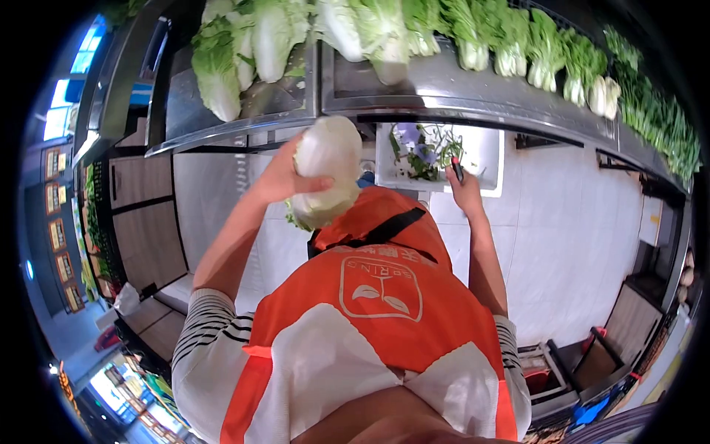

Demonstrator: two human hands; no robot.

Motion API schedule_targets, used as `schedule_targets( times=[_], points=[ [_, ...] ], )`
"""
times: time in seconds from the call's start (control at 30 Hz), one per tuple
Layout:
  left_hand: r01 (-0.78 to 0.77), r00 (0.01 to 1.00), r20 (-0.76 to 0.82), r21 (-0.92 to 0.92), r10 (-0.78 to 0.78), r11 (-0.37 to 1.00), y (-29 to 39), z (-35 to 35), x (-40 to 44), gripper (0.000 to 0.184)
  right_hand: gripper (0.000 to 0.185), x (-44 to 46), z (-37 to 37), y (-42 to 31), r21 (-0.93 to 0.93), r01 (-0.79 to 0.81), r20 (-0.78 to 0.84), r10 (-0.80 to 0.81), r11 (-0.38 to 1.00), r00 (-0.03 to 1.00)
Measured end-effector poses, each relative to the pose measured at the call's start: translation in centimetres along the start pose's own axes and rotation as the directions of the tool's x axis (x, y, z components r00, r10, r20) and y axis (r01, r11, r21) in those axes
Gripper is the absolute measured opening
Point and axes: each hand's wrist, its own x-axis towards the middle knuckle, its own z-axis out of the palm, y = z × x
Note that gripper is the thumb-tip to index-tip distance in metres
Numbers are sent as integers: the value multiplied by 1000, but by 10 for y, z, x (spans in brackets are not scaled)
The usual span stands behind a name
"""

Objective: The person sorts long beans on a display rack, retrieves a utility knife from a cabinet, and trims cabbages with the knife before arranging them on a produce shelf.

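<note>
My left hand is closed around a pale napa cabbage, thumb across its side. The cabbage is held up in front of the orange apron, with its leafy green end pointing down toward me. My right hand is closed on a short black-handled tool, whose far end I cannot make out. That hand is over the near edge of a white bin, which holds green leaf scraps and some bluish-purple pieces.
A metal counter runs across the front, its edge close to the cabbage. Along it lie several napa cabbages, bok choy and leafy greens. Tiled floor lies below. Crates stand at the lower right.
</note>
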Motion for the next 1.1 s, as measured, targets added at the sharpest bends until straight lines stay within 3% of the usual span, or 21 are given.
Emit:
schedule_targets(
  times=[0.03, 0.2, 0.27, 0.3, 0.4, 0.5, 0.53, 0.6, 0.67, 0.73, 0.83, 0.97, 1.07, 1.1],
  points=[
    [-29, 999, -37, -35, 27, 999, -2, -14, -1, 81, 49, -5, -3, -16, 280, -436, 259, 371, 855, 892],
    [-73, 942, -334, -80, 42, 994, -10, -80, -8, 67, 47, -25, 14, -14, 354, -531, 290, 449, 770, 845],
    [-109, 889, -453, -83, 60, 991, -11, -102, -7, 64, 49, -28, 24, -7, 217, -544, 283, 482, 810, 830],
    [-117, 873, -480, -32, 88, 993, -9, -113, -4, 65, 51, -29, 28, -2, 176, -537, 301, 474, 825, 827],
    [-168, 823, -450, 390, 347, 905, 15, -145, 17, 69, 52, -25, 37, -21, 187, -550, 292, 488, 814, 823],
    [-191, 816, -152, 840, 557, 509, 71, -141, 54, 71, 54, -18, 47, -35, 205, -515, 256, 462, 832, 849],
    [-332, 746, 45, 890, 665, 313, 68, -145, 74, 74, 54, -16, 51, -41, 207, -505, 233, 460, 838, 857],
    [-444, 707, 340, 896, 620, 14, 66, -128, 111, 76, 51, -16, 60, -45, 222, -499, 215, 457, 838, 863],
    [-445, 714, 592, 796, 374, -410, 49, -100, 152, 62, 50, -19, 69, -46, 212, -495, 170, 467, 843, 868],
    [-489, 563, 763, 617, 317, -617, -4, -86, 203, 37, 49, -28, 80, -37, 227, -501, 121, 486, 836, 866],
    [-614, 555, 829, 460, 63, -642, -35, -64, 243, 21, 48, -47, 98, -16, 186, -476, 36, 478, 860, 877],
    [-613, 436, 885, 424, 162, -667, -46, -55, 258, 12, 49, -72, 104, -27, 221, -545, 23, 554, 809, 832],
    [-511, 369, 885, 449, 285, -733, -54, -50, 265, 8, 49, -78, 108, -38, 221, -632, 93, 629, 743, 772],
    [-495, 417, 877, 439, 239, -749, -56, -46, 267, 9, 49, -77, 110, -39, 197, -623, 90, 619, 757, 780]
  ],
)
